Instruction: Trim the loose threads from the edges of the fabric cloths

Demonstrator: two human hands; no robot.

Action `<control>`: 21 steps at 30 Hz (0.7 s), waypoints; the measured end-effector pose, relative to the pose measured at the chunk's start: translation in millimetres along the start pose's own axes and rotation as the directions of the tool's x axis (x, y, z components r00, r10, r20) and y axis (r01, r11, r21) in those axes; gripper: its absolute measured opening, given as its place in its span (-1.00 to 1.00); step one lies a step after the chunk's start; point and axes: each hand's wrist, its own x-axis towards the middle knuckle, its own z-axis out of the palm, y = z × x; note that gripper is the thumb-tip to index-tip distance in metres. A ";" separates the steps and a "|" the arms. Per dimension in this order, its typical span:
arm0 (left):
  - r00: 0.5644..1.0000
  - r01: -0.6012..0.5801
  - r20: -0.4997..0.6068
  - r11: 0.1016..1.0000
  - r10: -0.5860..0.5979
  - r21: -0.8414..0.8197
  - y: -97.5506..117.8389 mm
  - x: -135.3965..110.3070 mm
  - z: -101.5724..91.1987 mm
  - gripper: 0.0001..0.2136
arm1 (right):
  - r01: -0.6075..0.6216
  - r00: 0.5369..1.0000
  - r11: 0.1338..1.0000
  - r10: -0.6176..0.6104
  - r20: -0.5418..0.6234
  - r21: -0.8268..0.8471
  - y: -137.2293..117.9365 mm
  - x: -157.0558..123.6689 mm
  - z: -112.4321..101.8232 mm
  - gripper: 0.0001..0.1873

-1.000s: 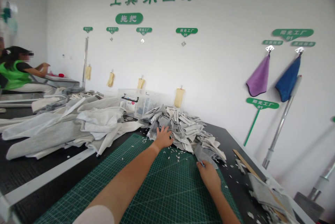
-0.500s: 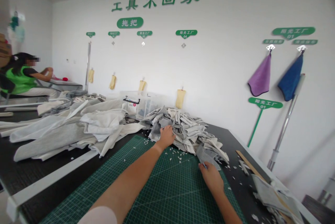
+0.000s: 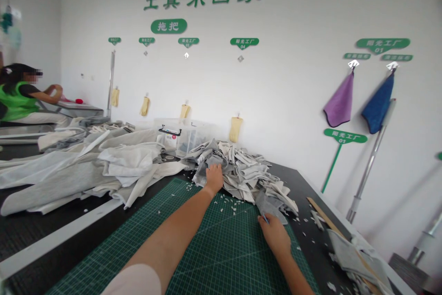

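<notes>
My left hand (image 3: 214, 179) reaches over the near side of a heap of cut cloth pieces (image 3: 247, 170). Its fingers are bent together on a grey cloth piece (image 3: 203, 176) there, with the fingertips partly hidden. Lower right, my right hand (image 3: 277, 236) is closed around a thin blue tool (image 3: 265, 218); the palm hides most of it, so its kind is unclear. Just beyond that hand, a flat grey piece of cloth (image 3: 269, 206) lies at the edge of the heap. Beneath both arms is a green cutting mat (image 3: 207, 249) with white grid lines and small scraps.
Long grey fabric strips (image 3: 86, 170) cover the table's left side. A clear plastic box (image 3: 172, 138) stands behind the heap. To the right lie a wooden strip (image 3: 326, 214) and more cloth (image 3: 352, 253). A person in a green vest (image 3: 17, 99) sits far left.
My left hand has shifted slightly left and nearer over the heap, its fingers drawn closer together. My right hand stays almost in place with the tool. The view has turned slightly.
</notes>
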 end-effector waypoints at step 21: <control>0.772 -0.050 -0.577 0.880 -0.266 -0.472 18.6 39.6 -95.4 -0.78 | 0.001 1.000 1.000 -0.001 0.016 0.011 -1.3 -0.7 -0.9 -0.58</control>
